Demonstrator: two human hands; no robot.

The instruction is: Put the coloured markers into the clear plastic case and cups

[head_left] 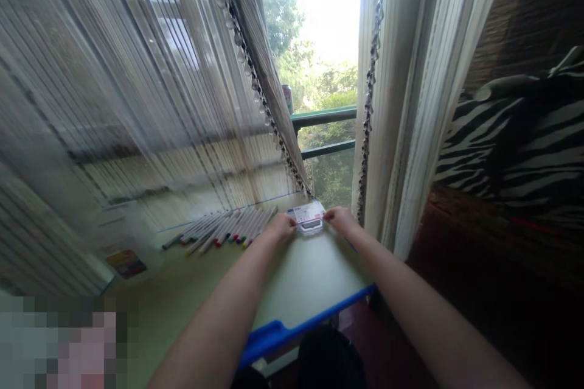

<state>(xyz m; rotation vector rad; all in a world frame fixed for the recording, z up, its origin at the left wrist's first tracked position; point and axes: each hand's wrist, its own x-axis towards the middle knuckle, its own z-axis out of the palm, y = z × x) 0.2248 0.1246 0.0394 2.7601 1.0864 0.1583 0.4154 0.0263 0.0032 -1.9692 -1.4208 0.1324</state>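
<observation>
A small clear plastic case (309, 213) with a carry handle and a printed label lies at the far end of the table. Its left side is gripped by my left hand (285, 226), fingers closed at the edge. My right hand (338, 217) pinches the opposite side. The contents of the case are too small to make out. Just left of my left hand, several markers (228, 227) with white barrels and coloured ends lie side by side in a loose row.
The pale table (305, 285) has a blue rim (319, 316) near my knees. A transparent container (132, 243) with a colourful label stands at the left. Curtains (401, 103) hang around the open window behind. Part of a pixelated person is at lower left.
</observation>
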